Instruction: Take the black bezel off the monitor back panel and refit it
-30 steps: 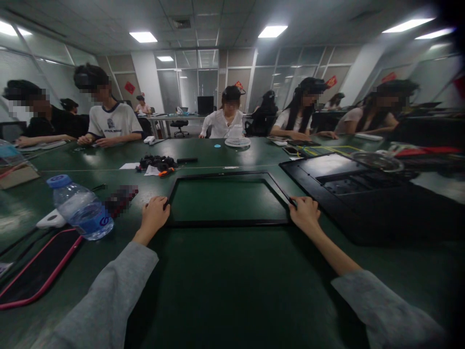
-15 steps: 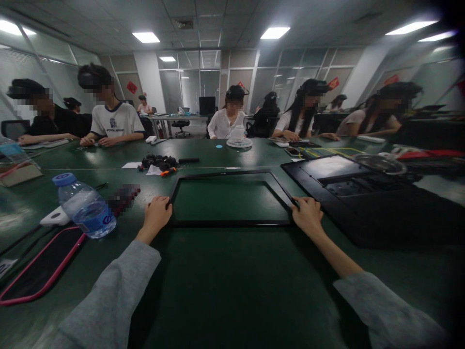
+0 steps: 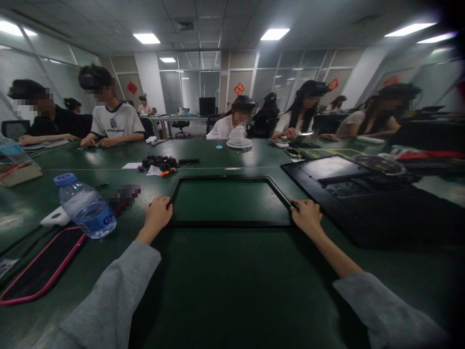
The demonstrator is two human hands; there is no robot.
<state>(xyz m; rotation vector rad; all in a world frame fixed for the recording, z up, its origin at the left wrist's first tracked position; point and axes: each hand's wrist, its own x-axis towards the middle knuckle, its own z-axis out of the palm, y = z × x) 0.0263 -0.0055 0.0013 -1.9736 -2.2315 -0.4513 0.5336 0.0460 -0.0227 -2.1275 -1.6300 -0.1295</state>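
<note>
A thin black rectangular frame (image 3: 232,224), like a monitor bezel, lies in front of me on the green table (image 3: 232,281). Its centre is open, and the tabletop shows through. My left hand (image 3: 158,213) grips its left side, fingers closed around the edge. On the opposite side my right hand (image 3: 307,215) is closed on the right edge, thumb along the top. Part of my fingers is hidden beneath the rim. To the right of my right hand rests a large black panel (image 3: 392,208), its bracket-like inner parts showing.
A water bottle (image 3: 87,208) leans at left beside a pink-edged black phone-shaped item (image 3: 45,266) and a white power strip (image 3: 56,216). Beyond the frame are a tangle of black gear (image 3: 158,162) and a small white fan (image 3: 239,140). Several people sit across the table.
The far edge of the black frame has come down slightly and looks flatter. My hands have barely moved. Across the table, a person in white has leaned forward toward the fan.
</note>
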